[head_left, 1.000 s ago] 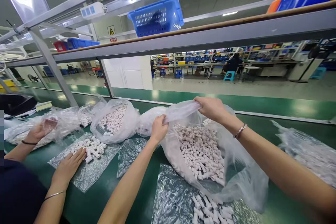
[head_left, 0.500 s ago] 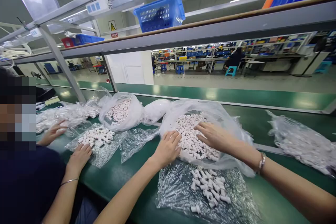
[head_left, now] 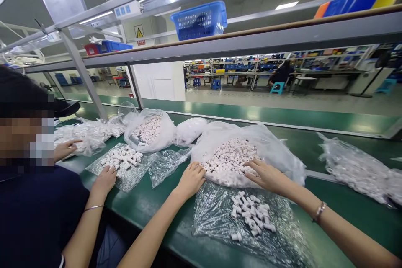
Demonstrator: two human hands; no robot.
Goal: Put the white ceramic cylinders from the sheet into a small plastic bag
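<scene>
A large clear plastic bag (head_left: pixel 279 157) lies open before me, full of small white plastic fittings (head_left: pixel 232 155). My left hand (head_left: pixel 190 179) is at the bag's left front rim, fingers curled over the film; its thumb is hidden. Over the right front part of the bag, my right hand (head_left: pixel 266 173) has its fingers stretched out and touching the fittings, none held. In front of the bag, a loose group of white tube-shaped fittings (head_left: pixel 253 213) rests on a flat clear plastic sheet or bag (head_left: pixel 216 213).
A co-worker (head_left: pixel 40 209) sits at my left, hands by another pile of fittings (head_left: pixel 122 159) on film. A second open bag (head_left: pixel 168 132) stands behind that pile. At right lies a filled clear bag (head_left: pixel 354 171). A shelf (head_left: pixel 276 35) with a blue basket (head_left: pixel 201 21) crosses above.
The large bag's front and right edges have shifted back from the loose fittings. My left hand has moved slightly left, my right hand slightly right and nearer me. The view has shifted a little.
</scene>
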